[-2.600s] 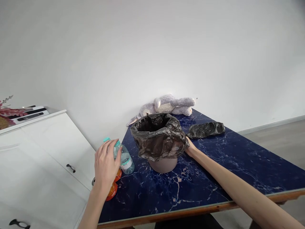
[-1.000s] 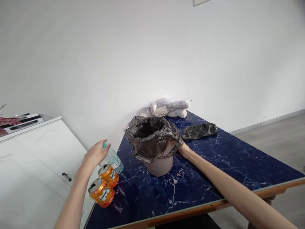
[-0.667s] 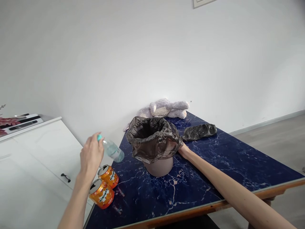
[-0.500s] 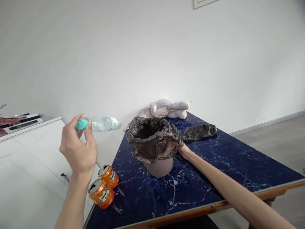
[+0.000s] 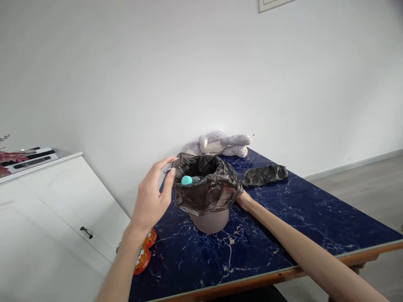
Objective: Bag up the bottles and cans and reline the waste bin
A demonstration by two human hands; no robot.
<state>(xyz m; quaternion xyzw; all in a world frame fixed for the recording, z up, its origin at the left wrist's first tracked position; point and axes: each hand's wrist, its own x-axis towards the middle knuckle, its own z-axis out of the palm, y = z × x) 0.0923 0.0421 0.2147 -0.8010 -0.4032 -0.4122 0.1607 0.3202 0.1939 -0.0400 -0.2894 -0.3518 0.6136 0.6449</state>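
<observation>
A small trash bin (image 5: 210, 223) stands upright on the table, lined with a dark plastic bag (image 5: 209, 197) folded over its rim. Inside the bag's mouth lies the plastic bottle (image 5: 187, 180), its teal cap showing and most of its body hidden. My left hand (image 5: 154, 195) is at the bin's left rim, thumb and fingers apart, holding nothing. On the other side, my right hand (image 5: 244, 200) holds the bin under the bag's overhang; its fingers are largely covered. Two orange Mirinda cans (image 5: 143, 258) stand left of the bin, partly behind my left forearm.
Behind the bin, a grey plush toy (image 5: 217, 143) lies against the wall. A crumpled black plastic bag (image 5: 265, 175) rests on the blue marbled table (image 5: 302, 218) at right. To the left is a white cabinet (image 5: 59, 218) with a black handle.
My left hand has moved right to the bin and let go of the bottle, which is now in the lined bin. My right hand has stayed at the bin's side.
</observation>
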